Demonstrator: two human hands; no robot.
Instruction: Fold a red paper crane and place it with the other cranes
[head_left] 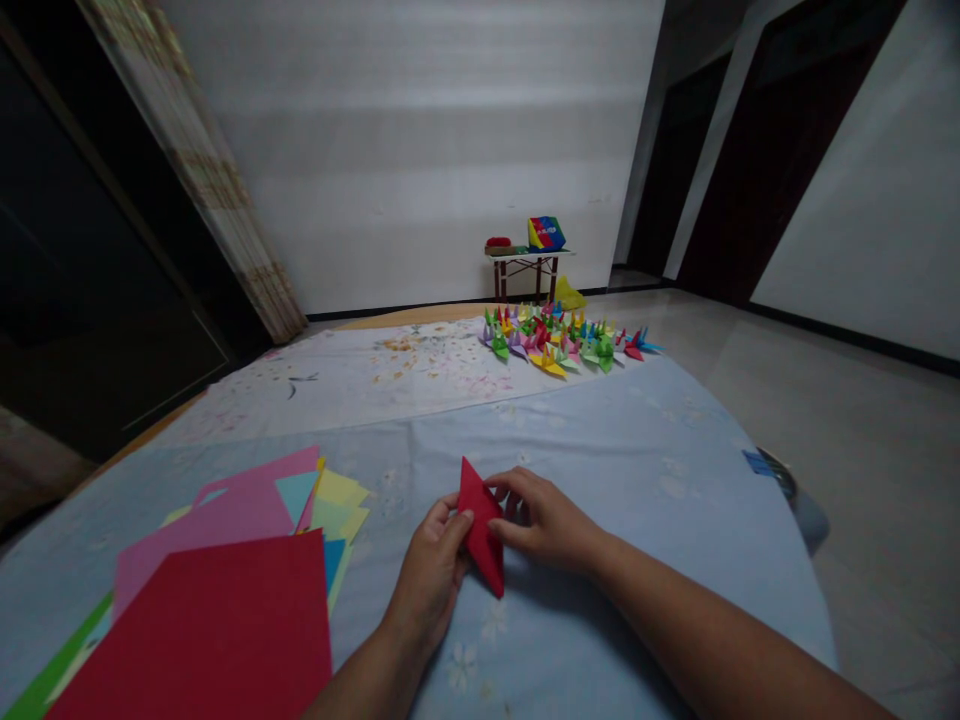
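A folded piece of red origami paper, long and diamond-shaped with pointed ends, is held just over the blue tablecloth. My left hand grips its left edge, thumb on top and fingers partly hidden beneath. On the opposite side, my right hand has its thumb and curled fingers at the paper's right edge. To the left lies a stack of coloured paper sheets, with a red sheet uppermost at the front and a pink sheet behind it.
Many folded paper cranes in mixed colours stand at the far right of the table. The blue flowered tablecloth meets a white flowered cloth. Beyond, a small side table bears a colourful box. A dark object sits at the right edge.
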